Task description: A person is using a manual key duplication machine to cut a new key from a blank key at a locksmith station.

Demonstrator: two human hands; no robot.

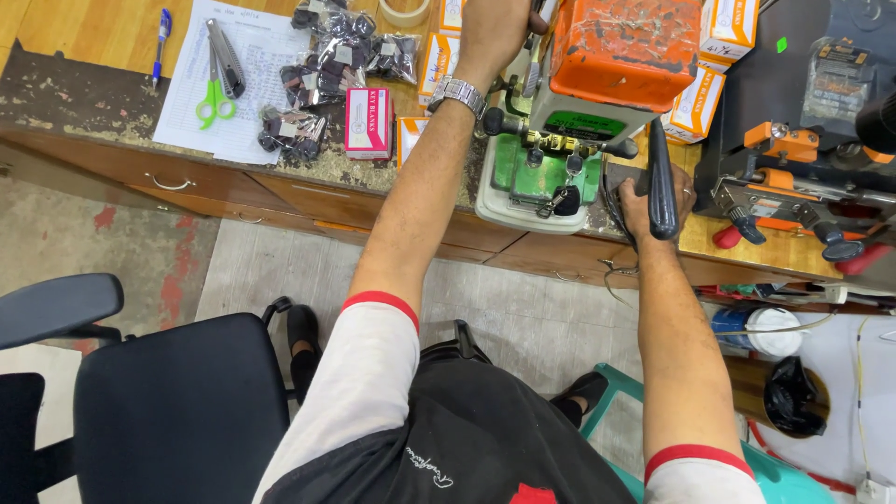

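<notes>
- Machine (560, 140): orange top, green base, cream body
- Lever (661, 182): black
- Scissors (215, 101): bright green handles
- Pen (162, 37): blue
- Small box (369, 121): pink
- Chair (177, 401): black
- Sleeves (373, 355): white, red trim
- Watch (456, 92): silver

Key-cutting machine (560, 121) sits at the bench's front edge: orange, scuffed top housing, cream body, green base plate. Brass keys clamped across the vise (553, 142), lying horizontal, with black-headed keys dangling below on a ring (566, 198). Black lever handle (661, 182) stands roughly upright off the machine's right side, right hand (653, 201) wrapped around its lower part. Left hand (495, 33) is up on the machine's top-left, gripping a part (mostly hidden by the hand).
</notes>
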